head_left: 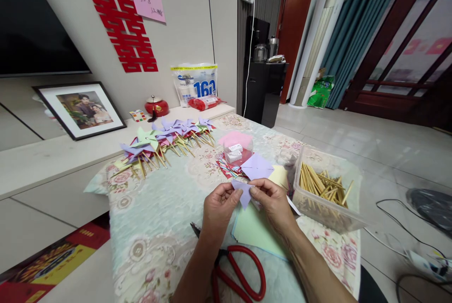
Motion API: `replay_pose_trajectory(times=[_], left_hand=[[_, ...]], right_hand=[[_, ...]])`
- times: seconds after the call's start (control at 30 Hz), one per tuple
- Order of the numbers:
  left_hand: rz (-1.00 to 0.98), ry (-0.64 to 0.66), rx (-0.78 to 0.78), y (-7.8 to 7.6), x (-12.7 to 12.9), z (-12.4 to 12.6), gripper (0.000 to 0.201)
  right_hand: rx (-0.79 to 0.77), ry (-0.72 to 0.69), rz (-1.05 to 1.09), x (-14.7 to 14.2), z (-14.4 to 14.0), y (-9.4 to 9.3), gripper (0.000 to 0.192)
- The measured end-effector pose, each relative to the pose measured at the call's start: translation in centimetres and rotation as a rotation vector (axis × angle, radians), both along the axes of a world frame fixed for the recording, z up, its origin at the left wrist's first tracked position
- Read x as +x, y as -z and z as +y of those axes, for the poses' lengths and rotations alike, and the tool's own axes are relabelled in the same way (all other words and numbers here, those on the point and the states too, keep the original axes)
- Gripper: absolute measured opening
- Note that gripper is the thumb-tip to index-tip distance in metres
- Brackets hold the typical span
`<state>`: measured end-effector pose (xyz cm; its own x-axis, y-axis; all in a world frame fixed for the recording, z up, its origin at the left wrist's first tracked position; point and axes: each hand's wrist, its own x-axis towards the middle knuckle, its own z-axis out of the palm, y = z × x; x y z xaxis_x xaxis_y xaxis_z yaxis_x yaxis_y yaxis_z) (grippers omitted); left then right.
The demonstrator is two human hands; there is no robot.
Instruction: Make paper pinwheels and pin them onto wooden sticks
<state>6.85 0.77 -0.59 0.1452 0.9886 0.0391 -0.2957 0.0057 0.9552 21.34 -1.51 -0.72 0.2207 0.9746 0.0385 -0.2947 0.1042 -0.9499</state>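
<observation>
Between my left hand (223,204) and my right hand (270,199), a small folded piece of purple paper (243,195) is pinched by thumbs and fingers. Just beyond the hands lies a purple paper square (257,166) with cut lines towards its middle. Pale green paper sheets (257,230) are stacked below my hands. Scissors with red handles (259,272) lie partly under my left forearm, their dark blade tip showing at its left. A clear round container (238,148) with small white packets inside stands behind the purple square.
Finished paper pinwheels on sticks (169,136) lie in a row at the far left of the flowered tablecloth (151,218). A clear plastic box (330,213) of wooden sticks (323,183) stands at the right. Behind are a framed photo (81,109) and a red pot (157,107) on a cabinet.
</observation>
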Motion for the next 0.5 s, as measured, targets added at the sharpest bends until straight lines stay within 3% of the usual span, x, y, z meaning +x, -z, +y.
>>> replay_pose_trajectory(times=[0.23, 0.5], left_hand=[[0.118, -0.032, 0.007, 0.18, -0.14, -0.07, 0.027], [0.366, -0.164, 0.304, 0.06, -0.37, -0.14, 0.023]], right_hand=[[-0.023, -0.005, 0.029, -0.01, -0.01, 0.08, 0.033], [-0.013, -0.012, -0.003, 0.0, -0.01, 0.16, 0.032]])
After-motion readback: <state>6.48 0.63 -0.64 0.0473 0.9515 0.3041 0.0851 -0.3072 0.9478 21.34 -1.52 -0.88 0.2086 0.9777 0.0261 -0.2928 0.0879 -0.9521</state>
